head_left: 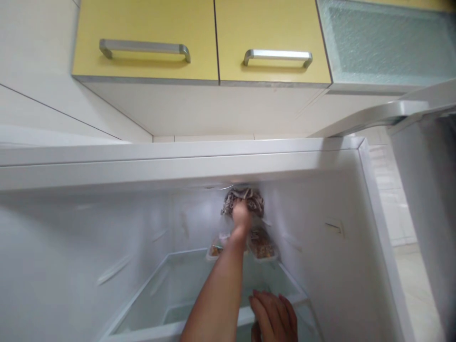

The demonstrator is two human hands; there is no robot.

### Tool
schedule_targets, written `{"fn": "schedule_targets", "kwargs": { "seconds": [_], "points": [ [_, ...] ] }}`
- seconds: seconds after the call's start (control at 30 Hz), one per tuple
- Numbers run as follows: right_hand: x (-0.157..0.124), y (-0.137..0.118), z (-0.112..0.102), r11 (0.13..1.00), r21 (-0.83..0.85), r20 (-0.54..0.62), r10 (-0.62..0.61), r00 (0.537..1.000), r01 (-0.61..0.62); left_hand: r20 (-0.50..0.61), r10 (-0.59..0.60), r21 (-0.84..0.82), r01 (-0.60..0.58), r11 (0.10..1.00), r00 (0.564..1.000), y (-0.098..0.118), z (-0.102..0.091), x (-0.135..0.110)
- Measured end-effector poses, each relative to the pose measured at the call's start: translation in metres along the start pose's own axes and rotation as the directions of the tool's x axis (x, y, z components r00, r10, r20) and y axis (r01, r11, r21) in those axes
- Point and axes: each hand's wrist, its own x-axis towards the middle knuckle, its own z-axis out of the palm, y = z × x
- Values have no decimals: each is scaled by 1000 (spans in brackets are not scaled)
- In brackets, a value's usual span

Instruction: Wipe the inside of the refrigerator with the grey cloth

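Deep inside an open fridge, my left hand point(241, 213) is closed on a crumpled brown-and-white patterned cloth point(254, 203), which is pressed near the back wall close to the ceiling. The fingers are partly hidden in its folds. Below the cloth, at the back of a glass shelf point(185, 268), sit two clear food packs: one pack point(262, 244) right of my forearm and another pack point(215, 248) on the left, partly covered by the arm. My right hand point(273, 316) is at the shelf's front edge, fingers loosely bent, thumb apart, with nothing visible in it.
White fridge walls point(320, 266) close in on both sides, with moulded shelf ribs. The fridge door point(416, 190) stands open at right. Above the fridge top edge point(178, 161) hang yellow cabinets point(149, 23) with metal handles and a frosted glass panel point(392, 42).
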Motion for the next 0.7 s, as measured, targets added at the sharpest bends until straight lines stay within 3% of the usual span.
{"fn": "schedule_targets", "kwargs": {
  "seconds": [0.07, 0.13, 0.3, 0.4, 0.5, 0.63, 0.7],
  "points": [
    [-1, -2, -4, 999, 24, 65, 24, 998, -26, -11, -105, -188, 101, 977, 994, 8, -3, 4],
    [1, -5, -9, 998, 38, 136, 53, 989, -58, 75, -170, -375, 186, 908, 983, 18, -7, 2],
    [16, -7, -31, 999, 52, 269, -2, 963, -13, 342, -97, -673, 315, 669, 935, 55, -14, -38],
    [35, -12, -49, 999, 26, 277, -38, 960, 32, 385, -29, -754, 333, 566, 922, 83, -12, -75],
    [60, -23, -70, 999, -6, 260, 42, 965, -42, 391, 14, -788, 327, 521, 920, 109, -15, -105],
    [100, -34, -92, 996, -41, 247, 92, 965, -84, 417, 80, -784, 314, 536, 905, 135, -38, -128],
    [120, -35, -98, 995, -78, 223, 75, 972, -59, 465, 114, -776, 342, 530, 878, 146, -53, -134]
  ]
}}
